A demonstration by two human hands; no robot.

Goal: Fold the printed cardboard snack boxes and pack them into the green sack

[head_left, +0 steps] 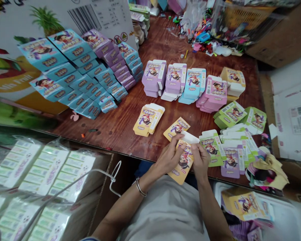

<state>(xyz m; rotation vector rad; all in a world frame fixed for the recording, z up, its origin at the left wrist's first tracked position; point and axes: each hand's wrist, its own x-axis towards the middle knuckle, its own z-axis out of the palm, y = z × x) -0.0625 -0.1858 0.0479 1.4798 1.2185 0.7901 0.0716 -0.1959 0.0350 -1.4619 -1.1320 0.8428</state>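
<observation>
Together, both hands (184,155) angle inward; fingers pinch orange carton (181,167).

Table (110,129): wood, reddish brown, grain showing, smooth with a glossy sheen. Carton in my hands (182,155): thin printed card, smooth, its opened flap plain white. Flat cartons, purple, blue, pink and green (175,78): printed card, smooth. Bracelet on my left wrist (140,187): metal, shiny. Shirt (165,211): pale grey cloth, matt, softly creased. Wrapped packs at my left (20,162): clear plastic film, glossy, wrinkled. Basket (248,16): yellow plastic, openwork. Box at the right (271,40): brown cardboard, matt.
</observation>
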